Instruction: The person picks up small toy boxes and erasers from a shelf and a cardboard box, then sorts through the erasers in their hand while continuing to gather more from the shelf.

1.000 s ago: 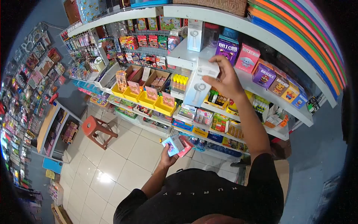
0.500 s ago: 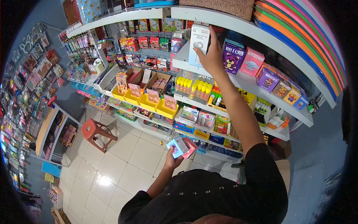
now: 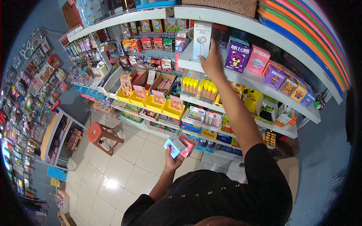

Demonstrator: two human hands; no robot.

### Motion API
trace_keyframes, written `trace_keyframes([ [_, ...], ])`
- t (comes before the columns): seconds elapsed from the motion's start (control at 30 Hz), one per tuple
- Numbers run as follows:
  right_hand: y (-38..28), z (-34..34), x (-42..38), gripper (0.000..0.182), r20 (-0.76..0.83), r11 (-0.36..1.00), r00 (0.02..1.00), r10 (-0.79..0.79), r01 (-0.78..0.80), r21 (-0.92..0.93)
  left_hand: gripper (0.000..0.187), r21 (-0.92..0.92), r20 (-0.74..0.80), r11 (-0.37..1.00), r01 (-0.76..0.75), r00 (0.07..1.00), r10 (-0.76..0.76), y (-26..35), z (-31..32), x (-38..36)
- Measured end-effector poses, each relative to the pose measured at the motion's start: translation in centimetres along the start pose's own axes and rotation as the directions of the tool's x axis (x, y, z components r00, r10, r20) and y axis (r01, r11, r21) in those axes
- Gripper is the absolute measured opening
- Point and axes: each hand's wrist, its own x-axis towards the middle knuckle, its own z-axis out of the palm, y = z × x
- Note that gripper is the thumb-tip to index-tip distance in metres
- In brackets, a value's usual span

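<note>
My left hand (image 3: 173,159), low in front of my body, is closed round a light blue box (image 3: 175,147) and a pink box (image 3: 187,146) held side by side. On the upper shelf stands a white box (image 3: 202,39) with a picture of a small handheld fan. My right hand (image 3: 212,62) reaches up to its lower right part, the fingers along the right side and the thumb near the bottom front edge. Right of that hand are a purple Bricks box (image 3: 237,56) and a pink Bricks box (image 3: 256,60).
Yellow-capped glue sticks (image 3: 206,89) and yellow bins (image 3: 154,104) fill lower shelves. A red plastic stool (image 3: 101,135) stands on the tiled floor (image 3: 132,150). Coloured sheets (image 3: 301,37) and a woven basket (image 3: 222,7) sit on top. Small goods hang on the left wall.
The white box sits slightly farther back on the shelf and straighter. My right hand has slid down its right side. My left hand still holds both boxes, tilted a little differently.
</note>
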Motion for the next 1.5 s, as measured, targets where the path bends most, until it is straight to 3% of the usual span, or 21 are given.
trace_keyframes([
  [0.13, -1.0, -0.9, -1.4, 0.088, -0.052, 0.999, 0.999, -0.014, 0.012, -0.050, 0.062, 0.109, 0.002, 0.983, -0.149, 0.989, 0.150, 0.6, 4.3, 1.9],
  [0.27, -2.4, -2.6, -5.7, 0.079, -0.030, 0.975, 0.990, -0.138, 0.141, 0.173, 0.057, 0.155, -0.026, 0.968, -0.198, 0.979, 0.204, 1.1, 4.4, 4.4],
  [0.3, -2.8, -3.1, -7.2, 0.077, -0.011, 0.956, 0.987, -0.163, 0.161, 0.244, 0.060, 0.239, -0.095, 0.950, -0.200, 0.969, 0.227, 1.1, 4.3, 4.9],
  [0.33, -3.0, -3.4, -8.8, 0.074, 0.006, 0.933, 0.983, -0.186, 0.175, 0.315, 0.061, 0.244, -0.001, 0.939, -0.244, 0.968, 0.252, 1.1, 5.2, 5.2],
  [0.37, -2.9, -3.6, -10.3, 0.059, -0.047, 0.944, 0.980, -0.192, 0.198, 0.265, 0.063, 0.260, 0.035, 0.932, -0.250, 0.968, 0.250, 1.2, 5.2, 5.7],
  [0.53, -2.4, -7.4, -17.7, 0.040, 0.375, 0.865, 0.921, -0.106, -0.100, 0.491, 0.078, 0.311, 0.125, 0.903, -0.298, 0.954, 0.272, 0.0, 8.6, 7.3],
  [0.6, -1.4, -9.0, -19.3, 0.057, 0.395, 0.891, 0.865, -0.309, 0.117, 0.439, 0.080, 0.360, 0.100, 0.882, -0.305, 0.952, 0.289, -1.3, 9.7, 7.4],
  [0.67, -0.8, -10.3, -21.3, 0.073, 0.551, 0.951, 0.816, -0.177, -0.003, 0.310, 0.079, 0.435, 0.129, 0.847, -0.306, 0.952, 0.277, -2.9, 10.0, 7.8],
  [0.73, 1.3, -10.7, -23.0, 0.081, 0.563, 0.962, 0.821, -0.100, -0.066, 0.266, 0.072, 0.522, 0.154, 0.796, -0.307, 0.952, 0.266, -4.8, 10.1, 8.2],
  [0.8, 2.4, -12.0, -23.7, 0.077, 0.565, 0.948, 0.825, -0.019, -0.166, 0.273, 0.070, 0.585, 0.158, 0.767, -0.262, 0.965, 0.209, -5.6, 10.4, 8.3],
  [0.9, 3.6, -14.5, -23.7, 0.065, 0.537, 0.931, 0.843, 0.046, -0.230, 0.283, 0.072, 0.481, 0.301, 0.842, -0.246, 0.948, 0.106, -6.9, 10.4, 9.4],
  [0.97, 4.9, -16.4, -23.8, 0.056, 0.560, 0.814, 0.808, 0.181, -0.443, 0.376, 0.069, 0.383, 0.385, 0.901, -0.202, 0.922, 0.043, -7.7, 11.3, 10.0],
  [1.0, 5.6, -17.4, -23.9, 0.054, 0.587, 0.713, 0.764, 0.266, -0.566, 0.414, 0.067, 0.437, 0.361, 0.872, -0.222, 0.931, 0.056, -8.2, 11.7, 10.1],
  [1.07, 6.8, -19.0, -24.3, 0.060, 0.403, 0.639, 0.836, 0.372, -0.546, 0.542, 0.064, 0.538, 0.316, 0.803, -0.255, 0.945, 0.088, -9.4, 12.3, 10.1],
  [1.13, 8.8, -20.8, -24.5, 0.063, 0.234, 0.672, 0.898, 0.372, -0.434, 0.600, 0.075, 0.631, 0.257, 0.741, -0.227, 0.963, 0.076, -10.4, 13.8, 10.5],
  [1.27, 10.6, -27.2, -24.1, 0.072, 0.194, 0.500, 0.858, 0.475, -0.445, 0.743, 0.089, 0.689, 0.238, 0.693, -0.213, 0.969, 0.062, -12.1, 17.4, 10.9],
  [1.4, 17.5, -33.8, -24.9, 0.064, -0.139, 0.608, 0.866, 0.480, -0.214, 0.764, 0.066, 0.705, 0.241, 0.679, -0.205, 0.970, 0.043, -13.9, 17.3, 12.0],
  [1.47, 19.0, -38.7, -23.3, 0.058, -0.372, 0.778, 0.831, 0.414, -0.111, 0.618, 0.062, 0.746, 0.234, 0.647, -0.160, 0.972, -0.031, -14.5, 16.5, 12.5],
  [1.5, 19.5, -41.7, -22.7, 0.056, -0.424, 0.856, 0.815, 0.395, -0.158, 0.493, 0.057, 0.738, 0.295, 0.643, -0.204, 0.955, -0.036, -15.1, 16.0, 12.7],
])
